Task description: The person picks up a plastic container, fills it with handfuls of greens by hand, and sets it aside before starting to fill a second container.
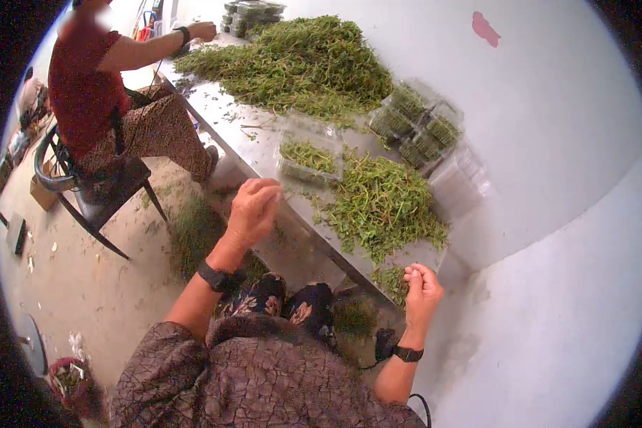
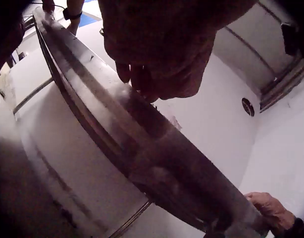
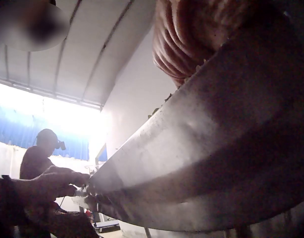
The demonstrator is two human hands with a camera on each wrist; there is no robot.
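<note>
My left hand [image 1: 255,212] hovers by the table's front edge, fingers loosely bent, with nothing visible in it; the right wrist view shows this hand [image 3: 58,181] with its fingers apart. Just beyond it, an open clear plastic box [image 1: 310,171] holds green sprigs. A loose heap of greens [image 1: 385,203] lies right of the box. At the near corner my right hand [image 1: 424,289] has thumb and fingertips close together beside a small clump of greens [image 1: 391,282]; whether it pinches anything is unclear. The left wrist view catches this hand [image 2: 268,208] at the metal edge.
A large pile of greens [image 1: 307,64] covers the table's far part. Filled boxes [image 1: 417,125] stand stacked by the wall, with empty clear boxes [image 1: 460,182] nearer. More boxes [image 1: 250,16] are at the far end. Another person [image 1: 85,93] sits on a chair at left.
</note>
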